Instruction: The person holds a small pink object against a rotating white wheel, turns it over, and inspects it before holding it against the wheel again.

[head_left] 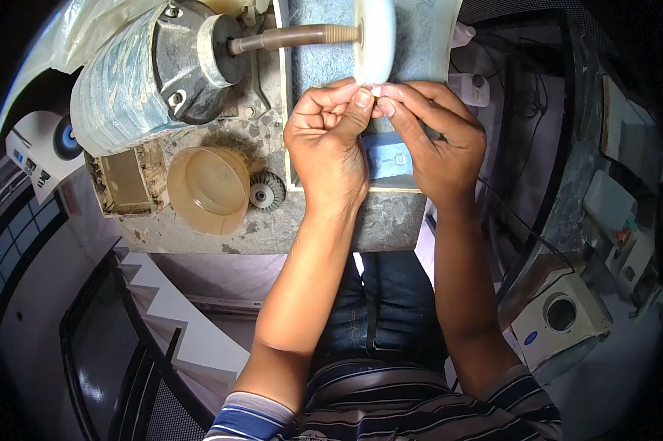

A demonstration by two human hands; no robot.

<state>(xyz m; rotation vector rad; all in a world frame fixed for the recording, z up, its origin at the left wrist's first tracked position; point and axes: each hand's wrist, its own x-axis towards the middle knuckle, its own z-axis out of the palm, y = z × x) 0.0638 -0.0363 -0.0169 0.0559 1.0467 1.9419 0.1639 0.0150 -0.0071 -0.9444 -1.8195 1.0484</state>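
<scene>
The left hand [328, 140] and right hand [449, 140], equally near, are pinching a tiny pale piece [376, 91] between their fingertips, its long axis too small to tell, while a white wheel [378, 40] is blocking twelve o'clock just beyond, a bowl [212, 184] is sitting at eight and a motor [136, 77] at nine

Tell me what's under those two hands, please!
Between the left hand and the right hand, a flat blue piece shows, with the near rim of the tray. Whatever lies directly below the hands is covered, so I can't tell.
</scene>
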